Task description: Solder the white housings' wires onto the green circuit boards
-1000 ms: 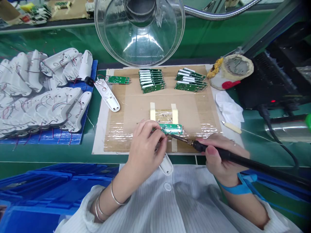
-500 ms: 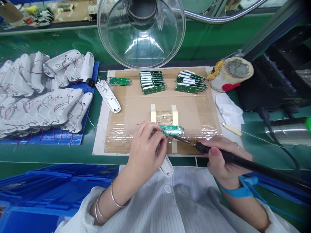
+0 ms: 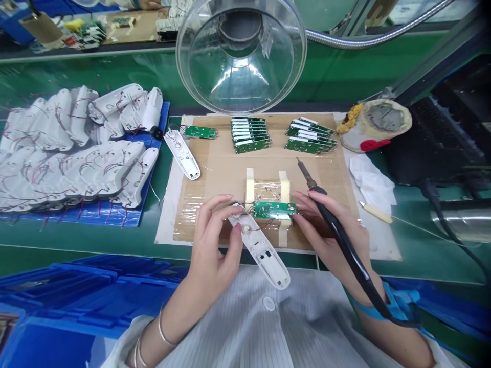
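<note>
My left hand (image 3: 217, 237) pinches the upper end of a white plastic housing (image 3: 264, 255), which lies slantwise with its open side up. Thin wires run from this housing to a green circuit board (image 3: 274, 210) in front of me. My right hand (image 3: 337, 230) holds a soldering iron (image 3: 326, 204) against the palm, its bare tip pointing up and away from the board. The thumb and a fingertip of that hand are at the board's right end. Beneath the board is a small fixture (image 3: 268, 190) with cream tape strips, on the cardboard mat (image 3: 222, 179).
Two stacks of circuit boards (image 3: 251, 135) (image 3: 310, 135) lie at the back. Another wired housing (image 3: 182, 153) and rows of white housings (image 3: 72, 168) are left. A clear fume hood (image 3: 241, 92) hangs above. A knife (image 3: 376, 212), tissue (image 3: 372, 181) and round pot (image 3: 378, 122) stand right.
The soldering iron's tip has lifted off the board and now points away. My right fingers have come to the board's right end. My left hand has shifted left, showing more of the housing.
</note>
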### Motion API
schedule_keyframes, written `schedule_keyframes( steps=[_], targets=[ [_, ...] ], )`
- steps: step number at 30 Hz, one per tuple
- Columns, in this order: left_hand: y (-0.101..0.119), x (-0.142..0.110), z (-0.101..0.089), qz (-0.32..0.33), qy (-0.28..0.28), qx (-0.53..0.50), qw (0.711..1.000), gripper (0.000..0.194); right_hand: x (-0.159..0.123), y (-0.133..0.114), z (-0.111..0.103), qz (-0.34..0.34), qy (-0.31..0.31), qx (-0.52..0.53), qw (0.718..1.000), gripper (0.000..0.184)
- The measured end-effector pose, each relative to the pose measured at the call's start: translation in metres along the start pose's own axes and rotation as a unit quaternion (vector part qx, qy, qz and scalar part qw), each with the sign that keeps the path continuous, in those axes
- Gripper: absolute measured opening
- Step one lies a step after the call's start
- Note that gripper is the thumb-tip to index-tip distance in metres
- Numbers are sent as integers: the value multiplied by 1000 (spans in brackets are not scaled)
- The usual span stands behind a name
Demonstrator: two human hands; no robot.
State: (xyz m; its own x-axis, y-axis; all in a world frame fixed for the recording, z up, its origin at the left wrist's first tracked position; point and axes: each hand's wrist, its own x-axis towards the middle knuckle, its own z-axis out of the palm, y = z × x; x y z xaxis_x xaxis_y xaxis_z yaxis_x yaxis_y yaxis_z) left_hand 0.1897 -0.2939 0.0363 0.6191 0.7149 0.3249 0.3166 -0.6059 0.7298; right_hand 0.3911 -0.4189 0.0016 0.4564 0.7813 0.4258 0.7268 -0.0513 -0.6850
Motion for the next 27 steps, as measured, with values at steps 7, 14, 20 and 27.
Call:
schedule_keyframes(
  steps=[7, 14, 20, 27],
  targets=[
    [-2, -9, -1, 49, 9, 114, 992, 14, -2, -7, 2, 9, 55, 19, 998, 72],
    [-4, -10, 0, 35, -30, 126, 991, 12, -2, -7, 3, -8, 40, 25, 999, 73],
    [-6, -10, 5, 3, -19, 77, 997, 8, -4, -4, 3, -4, 46, 10, 999, 72],
    [-9, -11, 8, -36, -13, 26, 999, 4, -3, -2, 5, -15, 45, 17, 999, 74]
  ],
)
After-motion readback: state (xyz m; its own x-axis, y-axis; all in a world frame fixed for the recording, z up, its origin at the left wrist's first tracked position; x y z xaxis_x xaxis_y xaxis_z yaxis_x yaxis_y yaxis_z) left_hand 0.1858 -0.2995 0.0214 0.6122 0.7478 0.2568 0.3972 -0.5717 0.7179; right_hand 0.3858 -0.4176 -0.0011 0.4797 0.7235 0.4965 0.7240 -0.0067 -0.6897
